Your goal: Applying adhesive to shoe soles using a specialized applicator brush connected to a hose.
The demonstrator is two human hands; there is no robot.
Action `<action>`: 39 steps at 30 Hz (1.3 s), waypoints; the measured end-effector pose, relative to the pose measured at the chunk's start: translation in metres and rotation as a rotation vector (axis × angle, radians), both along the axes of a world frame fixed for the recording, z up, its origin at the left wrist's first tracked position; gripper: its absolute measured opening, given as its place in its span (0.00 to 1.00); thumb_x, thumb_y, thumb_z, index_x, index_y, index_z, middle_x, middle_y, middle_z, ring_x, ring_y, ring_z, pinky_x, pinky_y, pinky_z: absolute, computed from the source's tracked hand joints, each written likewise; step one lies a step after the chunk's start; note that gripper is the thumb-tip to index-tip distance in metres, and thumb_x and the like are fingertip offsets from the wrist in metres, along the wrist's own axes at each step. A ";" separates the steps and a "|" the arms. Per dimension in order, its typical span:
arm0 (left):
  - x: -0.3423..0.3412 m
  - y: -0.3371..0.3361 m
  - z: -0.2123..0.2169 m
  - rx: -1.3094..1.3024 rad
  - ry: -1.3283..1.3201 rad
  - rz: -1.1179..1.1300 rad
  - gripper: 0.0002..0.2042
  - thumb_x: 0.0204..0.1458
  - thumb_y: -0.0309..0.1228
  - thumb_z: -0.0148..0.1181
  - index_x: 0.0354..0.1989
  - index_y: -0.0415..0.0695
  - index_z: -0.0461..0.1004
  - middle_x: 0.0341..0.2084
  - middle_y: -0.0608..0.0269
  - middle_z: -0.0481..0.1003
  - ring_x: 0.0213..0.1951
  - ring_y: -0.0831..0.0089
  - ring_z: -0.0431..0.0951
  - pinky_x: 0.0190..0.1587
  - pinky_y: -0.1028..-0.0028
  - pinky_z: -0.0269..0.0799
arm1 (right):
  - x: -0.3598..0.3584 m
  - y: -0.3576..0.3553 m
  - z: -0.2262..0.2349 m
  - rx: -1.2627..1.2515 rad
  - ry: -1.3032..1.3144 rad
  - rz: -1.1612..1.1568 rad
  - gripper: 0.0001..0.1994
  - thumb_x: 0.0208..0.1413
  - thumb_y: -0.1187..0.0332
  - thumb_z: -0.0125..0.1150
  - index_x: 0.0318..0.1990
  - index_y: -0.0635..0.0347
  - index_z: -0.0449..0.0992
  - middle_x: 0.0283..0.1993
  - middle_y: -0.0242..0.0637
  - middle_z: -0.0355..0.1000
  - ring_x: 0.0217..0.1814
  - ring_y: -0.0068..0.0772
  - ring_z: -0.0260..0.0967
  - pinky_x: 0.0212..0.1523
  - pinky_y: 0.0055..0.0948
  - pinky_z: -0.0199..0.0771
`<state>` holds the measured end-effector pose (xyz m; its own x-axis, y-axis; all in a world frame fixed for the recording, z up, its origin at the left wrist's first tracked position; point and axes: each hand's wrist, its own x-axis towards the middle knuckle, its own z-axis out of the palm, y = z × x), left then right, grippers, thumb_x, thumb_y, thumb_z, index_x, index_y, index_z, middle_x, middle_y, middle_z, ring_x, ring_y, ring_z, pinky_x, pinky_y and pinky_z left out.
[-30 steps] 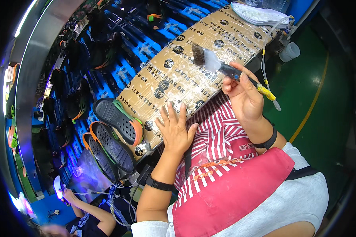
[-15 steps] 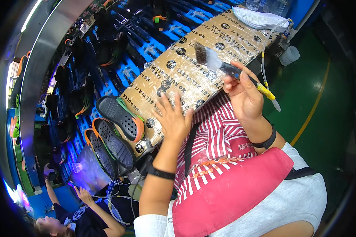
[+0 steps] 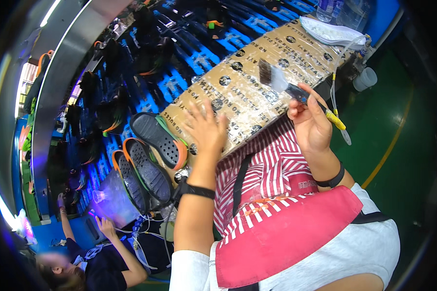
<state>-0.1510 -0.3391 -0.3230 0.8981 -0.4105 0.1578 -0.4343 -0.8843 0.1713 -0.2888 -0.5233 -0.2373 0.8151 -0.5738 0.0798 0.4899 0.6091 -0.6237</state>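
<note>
My right hand grips a flat paintbrush by its handle, bristles up over the cardboard-covered worktop. My left hand hovers with fingers spread above the near edge of that worktop, holding nothing. Just left of it lie three black shoe soles with orange and green trim: one beside my fingers, two more below it. A striped apron with a pink bib covers my front.
A blue conveyor carries dark shoes past the worktop. A white shoe upper lies at the worktop's far end, with plastic cups beside it. Another person crouches at lower left. Green floor to the right.
My left hand has lifted off my apron and moved up and left toward the worktop edge near the soles. The right hand keeps the brush in about the same place.
</note>
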 end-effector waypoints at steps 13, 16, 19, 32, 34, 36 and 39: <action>-0.028 -0.001 0.007 -0.086 0.060 -0.094 0.33 0.49 0.50 0.47 0.62 0.53 0.49 0.61 0.39 0.42 0.61 0.38 0.38 0.55 0.38 0.34 | 0.004 0.008 -0.002 -0.014 0.062 0.013 0.19 0.56 0.65 0.49 0.51 0.69 0.63 0.32 0.40 0.70 0.32 0.24 0.64 0.34 0.21 0.63; -0.009 -0.003 0.005 -0.102 0.065 -0.037 0.32 0.50 0.50 0.45 0.62 0.50 0.49 0.61 0.38 0.42 0.62 0.39 0.39 0.57 0.40 0.33 | 0.002 0.008 -0.001 -0.034 0.031 0.019 0.19 0.57 0.65 0.49 0.51 0.68 0.63 0.33 0.39 0.70 0.33 0.23 0.64 0.34 0.20 0.64; -0.013 0.001 0.004 -0.111 -0.026 -0.082 0.32 0.50 0.50 0.45 0.62 0.50 0.49 0.61 0.39 0.42 0.62 0.42 0.38 0.58 0.42 0.32 | 0.002 0.013 -0.003 -0.053 0.018 0.034 0.19 0.57 0.65 0.48 0.52 0.68 0.63 0.33 0.38 0.69 0.34 0.22 0.64 0.34 0.19 0.63; -0.112 0.053 0.034 -0.919 0.217 -0.003 0.21 0.53 0.30 0.48 0.55 0.36 0.57 0.49 0.46 0.64 0.51 0.60 0.66 0.52 0.67 0.60 | -0.001 0.005 -0.011 -0.027 0.062 -0.003 0.18 0.57 0.65 0.48 0.51 0.69 0.62 0.34 0.39 0.68 0.34 0.24 0.64 0.33 0.19 0.64; -0.114 0.071 0.048 -1.226 0.337 0.242 0.13 0.55 0.27 0.46 0.48 0.36 0.61 0.41 0.54 0.67 0.41 0.71 0.72 0.41 0.76 0.67 | 0.006 0.010 -0.009 -0.010 0.068 0.001 0.17 0.57 0.66 0.48 0.50 0.68 0.64 0.33 0.39 0.68 0.32 0.24 0.64 0.32 0.19 0.64; -0.118 0.090 0.049 -1.450 0.408 0.438 0.11 0.56 0.29 0.45 0.46 0.40 0.59 0.38 0.57 0.67 0.37 0.69 0.74 0.37 0.76 0.68 | 0.008 0.014 -0.006 -0.014 0.067 0.011 0.18 0.56 0.65 0.49 0.50 0.68 0.64 0.32 0.39 0.69 0.32 0.24 0.64 0.32 0.19 0.63; -0.122 0.106 0.051 -1.680 0.569 0.716 0.12 0.56 0.32 0.43 0.47 0.46 0.55 0.39 0.54 0.67 0.37 0.61 0.74 0.36 0.69 0.68 | 0.006 0.016 -0.005 -0.010 0.084 0.021 0.19 0.56 0.65 0.50 0.50 0.69 0.64 0.31 0.39 0.69 0.31 0.24 0.64 0.32 0.19 0.63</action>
<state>-0.2730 -0.2333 -0.2722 0.8870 0.2462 -0.3906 0.2914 0.3577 0.8872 -0.2828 -0.5070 -0.2419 0.8309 -0.5562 0.0165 0.4230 0.6121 -0.6682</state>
